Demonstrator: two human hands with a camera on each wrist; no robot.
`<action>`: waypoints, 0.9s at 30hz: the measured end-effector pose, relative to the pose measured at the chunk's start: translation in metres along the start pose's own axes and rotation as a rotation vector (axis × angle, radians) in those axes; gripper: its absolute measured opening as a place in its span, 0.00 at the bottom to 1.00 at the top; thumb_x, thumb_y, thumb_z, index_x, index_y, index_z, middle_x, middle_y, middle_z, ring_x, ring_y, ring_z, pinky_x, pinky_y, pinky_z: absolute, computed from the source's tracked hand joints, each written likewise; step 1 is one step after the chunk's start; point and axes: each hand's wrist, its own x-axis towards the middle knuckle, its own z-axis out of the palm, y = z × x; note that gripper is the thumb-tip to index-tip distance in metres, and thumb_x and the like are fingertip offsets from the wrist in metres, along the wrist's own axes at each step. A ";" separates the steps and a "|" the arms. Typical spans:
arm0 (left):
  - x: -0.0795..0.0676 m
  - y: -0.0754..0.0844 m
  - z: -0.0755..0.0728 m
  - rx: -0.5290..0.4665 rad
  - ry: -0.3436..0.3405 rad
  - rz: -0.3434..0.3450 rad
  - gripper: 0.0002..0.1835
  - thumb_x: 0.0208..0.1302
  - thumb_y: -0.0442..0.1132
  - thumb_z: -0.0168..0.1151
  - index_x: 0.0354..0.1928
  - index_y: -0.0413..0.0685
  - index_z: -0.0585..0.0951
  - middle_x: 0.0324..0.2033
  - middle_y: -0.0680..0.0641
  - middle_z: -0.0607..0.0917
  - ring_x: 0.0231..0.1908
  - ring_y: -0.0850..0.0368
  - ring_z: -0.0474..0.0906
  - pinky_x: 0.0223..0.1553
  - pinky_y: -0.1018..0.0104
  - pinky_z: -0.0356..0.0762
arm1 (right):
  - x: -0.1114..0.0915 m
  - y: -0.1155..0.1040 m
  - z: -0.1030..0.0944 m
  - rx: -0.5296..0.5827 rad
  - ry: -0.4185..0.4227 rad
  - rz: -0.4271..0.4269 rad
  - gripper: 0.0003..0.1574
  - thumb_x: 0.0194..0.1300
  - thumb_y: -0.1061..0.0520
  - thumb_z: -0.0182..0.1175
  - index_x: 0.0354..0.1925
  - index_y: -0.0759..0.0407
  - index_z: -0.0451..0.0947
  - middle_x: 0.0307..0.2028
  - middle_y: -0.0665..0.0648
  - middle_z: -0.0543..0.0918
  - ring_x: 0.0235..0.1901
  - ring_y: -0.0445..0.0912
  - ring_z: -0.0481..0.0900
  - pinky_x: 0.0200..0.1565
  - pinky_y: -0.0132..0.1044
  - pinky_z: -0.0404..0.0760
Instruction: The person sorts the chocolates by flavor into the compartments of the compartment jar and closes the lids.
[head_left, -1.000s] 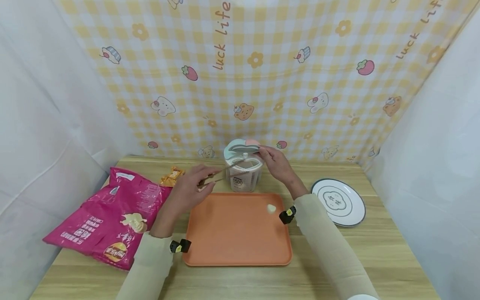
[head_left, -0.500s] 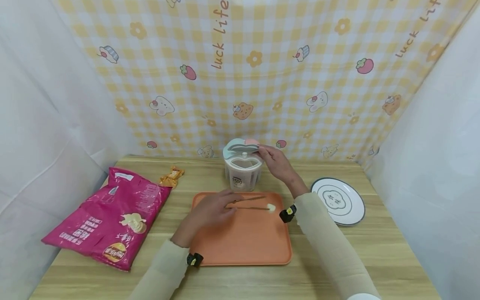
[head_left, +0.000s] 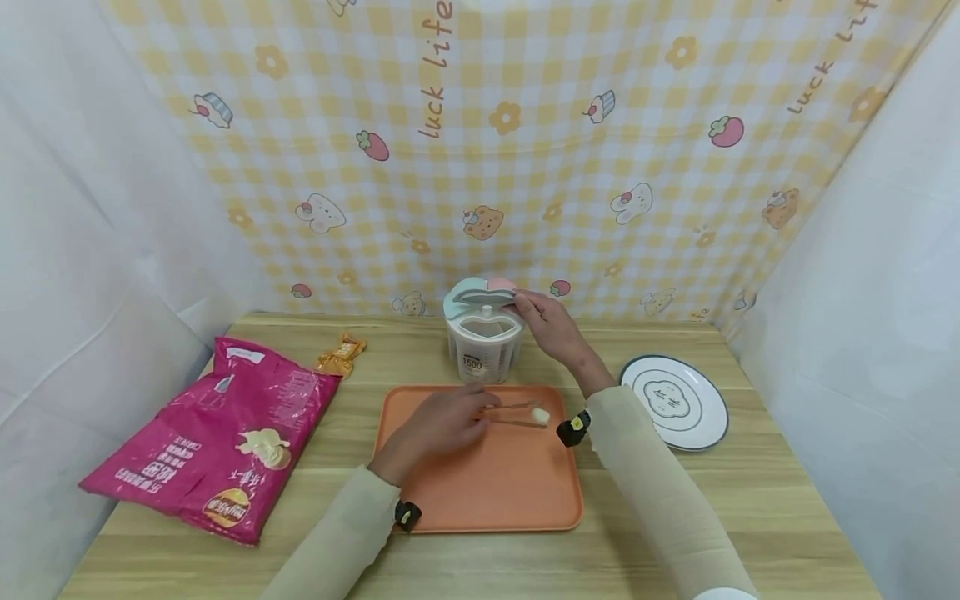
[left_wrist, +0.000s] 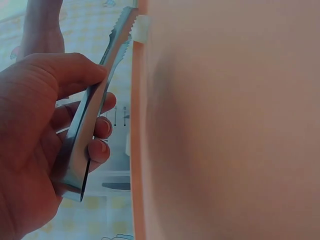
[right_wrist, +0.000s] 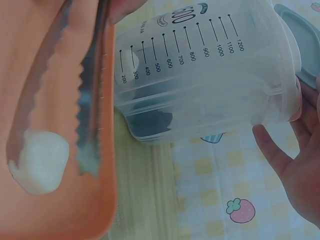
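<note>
My left hand (head_left: 448,419) grips metal tongs (left_wrist: 82,127) with serrated edges, held low over the orange tray (head_left: 480,492). Their spread tips stand on either side of a small white piece (right_wrist: 42,162) at the tray's right back part. My right hand (head_left: 552,327) holds up the raised lid (head_left: 487,297) of a clear measuring container (right_wrist: 200,70) behind the tray. Under that lid a heart-shaped opening (head_left: 489,327) shows. Through the container's wall, a pale piece and something dark are seen near its bottom.
On the left lies a magenta snack bag (head_left: 217,442), with orange-wrapped candy (head_left: 341,356) behind it. A white plate (head_left: 701,408) with a dark rim rests on the right, beside the right sleeve. A checkered cloth (head_left: 480,167) hangs behind the wooden table (head_left: 480,567).
My left hand has carried the tongs from the container's opening down and right to the tray, around the white piece. My right hand has stayed at the lid.
</note>
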 end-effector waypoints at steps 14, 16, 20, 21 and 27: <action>0.002 -0.003 0.002 -0.017 -0.076 -0.031 0.16 0.75 0.40 0.61 0.61 0.51 0.83 0.58 0.49 0.81 0.55 0.53 0.80 0.54 0.54 0.78 | -0.001 -0.001 0.001 0.006 0.005 -0.008 0.24 0.85 0.50 0.44 0.62 0.59 0.81 0.58 0.57 0.83 0.62 0.48 0.78 0.64 0.44 0.72; 0.001 -0.003 0.002 -0.012 -0.077 -0.029 0.16 0.75 0.39 0.61 0.61 0.51 0.83 0.59 0.50 0.81 0.56 0.53 0.79 0.55 0.54 0.77 | -0.001 0.000 0.001 0.008 0.007 -0.014 0.24 0.85 0.50 0.44 0.62 0.59 0.81 0.58 0.57 0.83 0.62 0.48 0.78 0.64 0.44 0.72; 0.000 -0.001 0.000 -0.025 -0.062 -0.021 0.15 0.74 0.38 0.62 0.60 0.51 0.84 0.57 0.51 0.82 0.56 0.53 0.79 0.55 0.54 0.78 | 0.000 0.000 0.001 0.016 0.006 -0.019 0.24 0.85 0.51 0.44 0.62 0.60 0.81 0.59 0.57 0.83 0.62 0.48 0.78 0.64 0.44 0.72; -0.001 -0.001 -0.001 -0.030 -0.053 -0.019 0.15 0.74 0.38 0.62 0.59 0.51 0.85 0.56 0.51 0.82 0.55 0.54 0.80 0.54 0.55 0.78 | 0.000 0.000 0.001 0.016 0.006 -0.017 0.24 0.85 0.51 0.44 0.63 0.59 0.81 0.59 0.57 0.83 0.63 0.48 0.77 0.65 0.44 0.72; -0.010 -0.002 -0.013 -0.042 0.013 -0.021 0.14 0.75 0.37 0.59 0.57 0.53 0.86 0.53 0.55 0.85 0.54 0.57 0.81 0.55 0.57 0.78 | 0.000 -0.001 0.002 -0.008 0.014 -0.016 0.25 0.85 0.50 0.44 0.61 0.60 0.82 0.58 0.58 0.84 0.62 0.49 0.77 0.64 0.46 0.72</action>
